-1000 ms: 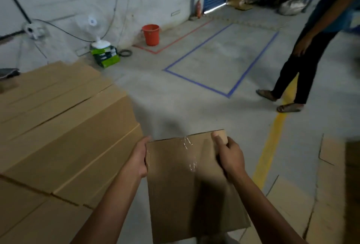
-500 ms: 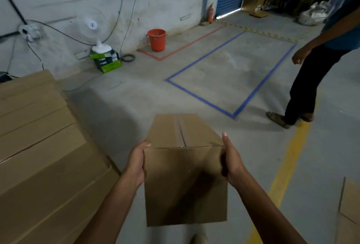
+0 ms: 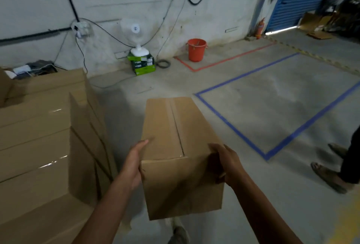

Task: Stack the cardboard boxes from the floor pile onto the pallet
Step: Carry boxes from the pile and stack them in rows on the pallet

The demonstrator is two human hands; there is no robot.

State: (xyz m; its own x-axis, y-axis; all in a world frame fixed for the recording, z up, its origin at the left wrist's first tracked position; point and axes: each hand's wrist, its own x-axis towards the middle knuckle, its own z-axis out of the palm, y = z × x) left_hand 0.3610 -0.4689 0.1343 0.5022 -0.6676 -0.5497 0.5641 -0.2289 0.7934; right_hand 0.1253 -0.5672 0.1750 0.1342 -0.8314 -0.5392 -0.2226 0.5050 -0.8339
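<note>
I carry a long, taped cardboard box (image 3: 171,127) in front of me, above the concrete floor, its top seam facing up. My left hand (image 3: 134,162) grips its near left edge, thumb on top. My right hand (image 3: 224,162) grips the near right corner, fingers curled round the side. To my left stands a stack of large cardboard boxes (image 3: 44,146), several layers high. What it stands on is hidden.
Another person's legs and sandals (image 3: 335,173) are at the right edge. A blue taped rectangle (image 3: 243,136) marks the floor ahead. By the wall stand an orange bucket (image 3: 196,50), a white fan (image 3: 136,35) on green boxes, and trailing cables.
The box has tipped from upright to level, so its taped top now shows. My view has swung right and up; the stack has slid to the left edge and the other person to the right.
</note>
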